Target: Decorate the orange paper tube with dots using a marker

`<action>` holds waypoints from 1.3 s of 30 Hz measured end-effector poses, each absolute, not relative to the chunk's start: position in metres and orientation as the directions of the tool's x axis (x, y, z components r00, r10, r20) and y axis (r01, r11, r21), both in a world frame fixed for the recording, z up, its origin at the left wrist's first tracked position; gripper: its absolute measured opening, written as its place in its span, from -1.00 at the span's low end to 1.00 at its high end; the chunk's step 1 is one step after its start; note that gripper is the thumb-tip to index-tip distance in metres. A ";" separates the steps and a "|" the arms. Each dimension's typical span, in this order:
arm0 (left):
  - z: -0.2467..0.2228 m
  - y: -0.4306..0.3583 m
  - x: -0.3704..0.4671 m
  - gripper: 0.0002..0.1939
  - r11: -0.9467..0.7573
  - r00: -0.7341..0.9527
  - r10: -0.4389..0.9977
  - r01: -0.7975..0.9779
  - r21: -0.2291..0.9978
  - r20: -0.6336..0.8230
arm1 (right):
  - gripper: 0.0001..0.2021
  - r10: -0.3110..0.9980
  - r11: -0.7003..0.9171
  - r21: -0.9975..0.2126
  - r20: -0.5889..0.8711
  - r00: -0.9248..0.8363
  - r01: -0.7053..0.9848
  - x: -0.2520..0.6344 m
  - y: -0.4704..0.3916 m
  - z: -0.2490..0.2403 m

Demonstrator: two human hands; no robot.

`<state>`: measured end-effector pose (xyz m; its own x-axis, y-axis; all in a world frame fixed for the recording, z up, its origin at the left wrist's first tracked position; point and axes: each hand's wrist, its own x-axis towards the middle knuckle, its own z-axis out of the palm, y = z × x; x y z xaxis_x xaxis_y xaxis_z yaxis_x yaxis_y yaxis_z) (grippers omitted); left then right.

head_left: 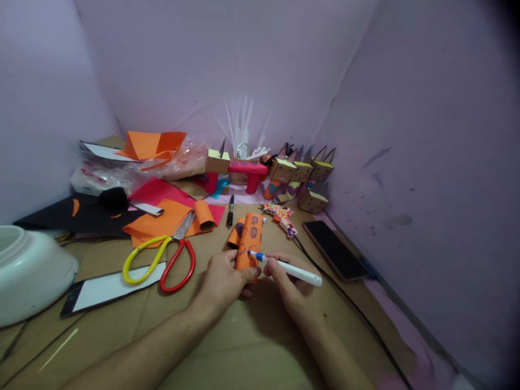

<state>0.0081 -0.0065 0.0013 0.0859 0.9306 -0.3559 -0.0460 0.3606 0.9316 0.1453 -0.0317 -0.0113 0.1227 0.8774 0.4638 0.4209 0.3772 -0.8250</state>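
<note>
An orange paper tube [252,233] with dark outlined spots is held upright, slightly tilted, by my left hand [222,277], whose fingers wrap round its lower end. My right hand [289,279] pinches a white marker [298,272] with a blue tip, which touches the tube's lower front. Just behind the tube, a shorter spotted orange roll [235,236] lies on the cardboard surface [219,346]. A black pen [231,210] lies farther back.
Scissors [179,234] with yellow and red handles lie at the left, near orange paper [156,219] and a white jar [32,276]. At the right are a phone [335,249] and a patterned glue gun [284,219] with a black cable. Cardboard animal heads [312,200] stand behind.
</note>
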 end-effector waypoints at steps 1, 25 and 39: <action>0.002 -0.006 0.008 -0.79 0.362 0.087 0.930 -0.053 0.931 -0.357 | -0.79 0.871 0.385 -0.821 0.474 0.128 0.422 0.146 -0.031 -0.012; 0.002 -0.006 0.008 -0.77 0.375 0.081 0.926 -0.053 0.926 -0.370 | -0.80 0.883 0.325 -0.870 0.420 0.210 0.370 0.146 -0.029 -0.012; 0.002 -0.007 0.009 -0.76 0.366 0.084 0.929 -0.072 0.928 -0.360 | -0.80 0.896 0.324 -0.898 0.392 0.208 0.297 0.146 -0.027 -0.016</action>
